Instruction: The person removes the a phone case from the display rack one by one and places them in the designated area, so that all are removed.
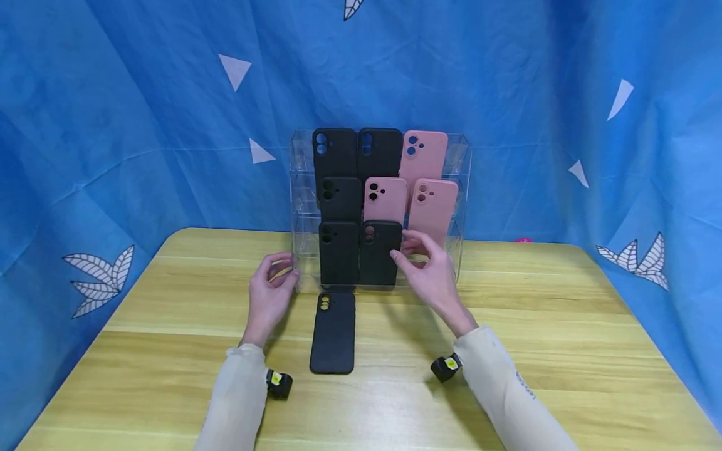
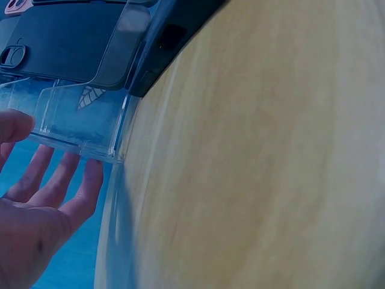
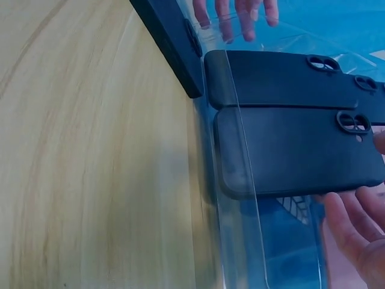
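A clear tiered rack [image 1: 307, 275] holds black and pink phone cases upright in three rows. My right hand [image 1: 431, 272] pinches the right edge of a black phone case [image 1: 380, 260] in the front row, its thumb on the case's face. Another black case [image 1: 338, 257] stands just left of it. My left hand [image 1: 272, 291] touches the outside of the rack's left wall, with its fingers [image 2: 60, 180] fairly straight and spread along the clear plastic. A loose black case [image 1: 333, 335] lies on the table in front of the rack.
Behind the front row stand a black case [image 1: 341, 197] and two pink ones, with two black cases and a pink case [image 1: 423, 153] above them. The wooden table [image 1: 564, 351] extends to both sides. A blue curtain [image 1: 169, 113] hangs behind.
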Tool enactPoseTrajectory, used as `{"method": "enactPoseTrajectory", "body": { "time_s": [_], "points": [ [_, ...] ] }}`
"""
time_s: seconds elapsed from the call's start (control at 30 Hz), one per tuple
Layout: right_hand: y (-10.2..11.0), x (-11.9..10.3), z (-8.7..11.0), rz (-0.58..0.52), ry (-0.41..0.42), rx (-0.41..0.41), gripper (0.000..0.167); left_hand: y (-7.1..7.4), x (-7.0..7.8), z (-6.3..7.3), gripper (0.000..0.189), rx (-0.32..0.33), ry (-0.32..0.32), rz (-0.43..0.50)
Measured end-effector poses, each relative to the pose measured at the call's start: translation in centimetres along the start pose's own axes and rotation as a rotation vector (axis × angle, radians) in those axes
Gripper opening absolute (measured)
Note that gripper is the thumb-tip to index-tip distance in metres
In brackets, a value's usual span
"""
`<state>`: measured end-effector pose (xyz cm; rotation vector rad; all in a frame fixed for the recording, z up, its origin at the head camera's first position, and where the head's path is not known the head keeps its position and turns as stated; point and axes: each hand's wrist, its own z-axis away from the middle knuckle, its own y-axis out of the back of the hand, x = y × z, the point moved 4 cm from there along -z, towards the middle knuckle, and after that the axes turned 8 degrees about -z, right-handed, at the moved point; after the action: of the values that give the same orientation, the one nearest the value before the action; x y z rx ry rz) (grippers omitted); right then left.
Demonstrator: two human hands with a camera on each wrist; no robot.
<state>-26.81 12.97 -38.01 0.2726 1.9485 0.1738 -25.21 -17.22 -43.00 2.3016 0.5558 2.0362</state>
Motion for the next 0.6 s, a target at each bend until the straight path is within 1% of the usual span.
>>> {"method": "enactPoseTrajectory", "body": {
  "time_s": [0.27,0.5,0.6],
  "points": [
    [0.07,0.18,-0.39,-0.002,0.002,-0.017,0.054,-0.03,-0.02,0.01,0.031,-0.005,0.0,-0.012],
    [-0.13,0.21,-0.4,0.039,-0.015,-0.024,0.053,-0.01,0.05,0.06,0.031,-0.005,-0.005,-0.008],
    [-0.33,0.34,-0.28,0.033,-0.023,-0.022,0.054,-0.05,0.02,0.06,0.031,-0.004,-0.007,0.0]
  ]
}}
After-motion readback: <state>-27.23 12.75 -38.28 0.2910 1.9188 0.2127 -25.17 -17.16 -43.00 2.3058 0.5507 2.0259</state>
